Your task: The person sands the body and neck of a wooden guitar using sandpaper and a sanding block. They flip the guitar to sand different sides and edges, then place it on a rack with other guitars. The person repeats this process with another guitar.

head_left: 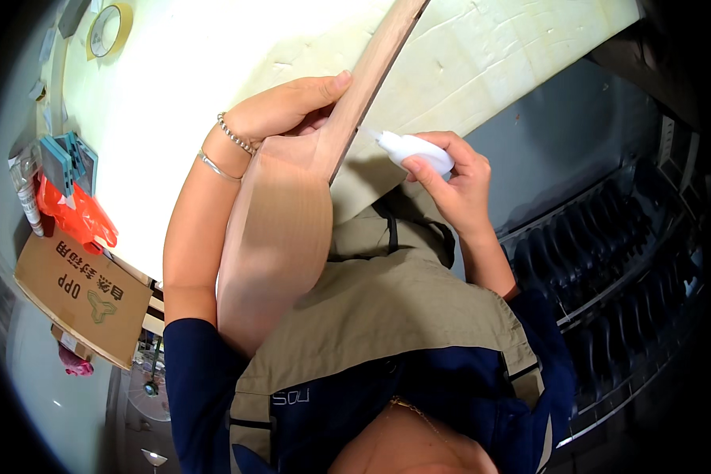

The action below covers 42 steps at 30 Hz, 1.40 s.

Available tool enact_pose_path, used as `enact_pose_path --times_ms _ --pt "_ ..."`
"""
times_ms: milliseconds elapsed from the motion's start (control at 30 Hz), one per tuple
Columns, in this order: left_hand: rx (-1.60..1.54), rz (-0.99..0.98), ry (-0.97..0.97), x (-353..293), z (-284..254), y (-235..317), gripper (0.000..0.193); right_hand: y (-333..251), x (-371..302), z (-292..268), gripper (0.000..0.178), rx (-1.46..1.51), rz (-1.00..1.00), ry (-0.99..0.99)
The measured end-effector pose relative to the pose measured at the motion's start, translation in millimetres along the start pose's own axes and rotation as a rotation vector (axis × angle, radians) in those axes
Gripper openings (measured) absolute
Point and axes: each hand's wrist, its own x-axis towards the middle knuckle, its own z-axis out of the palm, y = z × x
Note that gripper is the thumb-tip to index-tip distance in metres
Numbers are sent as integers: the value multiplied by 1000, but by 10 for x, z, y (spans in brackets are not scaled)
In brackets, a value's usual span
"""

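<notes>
Head view, upper centre: left hand (288, 107) is clasping a likely light, stiff wooden instrument (284, 229) by its handy neck (366, 85), right hand (461, 183) is pinching a probably squeezable white bottle (412, 150).

The place looks like a workshop for wooden instruments, shown by an unvarnished pale-wood guitar-like instrument (284, 225), a small white plastic squeeze bottle (415, 153), a khaki fabric apron (379, 308), a broad cream-coloured table (521, 67), a round yellowish tape roll (125, 25) and dark racks (592, 237) with rows of curved black pieces.
</notes>
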Motion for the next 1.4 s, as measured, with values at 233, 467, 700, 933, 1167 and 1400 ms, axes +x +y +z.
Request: enact_pose_path --times_ms 233,467,700,933,1167,1400 --pt "-33 1 52 -9 27 -3 43 -42 11 23 20 -124 -87 23" --pt "-84 -7 70 -29 58 -8 43 -68 5 11 21 -194 -142 28" --pt "-29 6 43 4 27 -17 45 -51 3 -7 22 -257 -244 42" --pt "2 16 17 12 0 -24 44 -78 0 -3 22 -256 -242 41" --pt "-87 15 25 -24 62 -8 44 -30 172 -46 19 -178 -140 126" --pt "-84 -16 -3 -34 57 32 43 -7 98 -67 21 -198 -178 18"
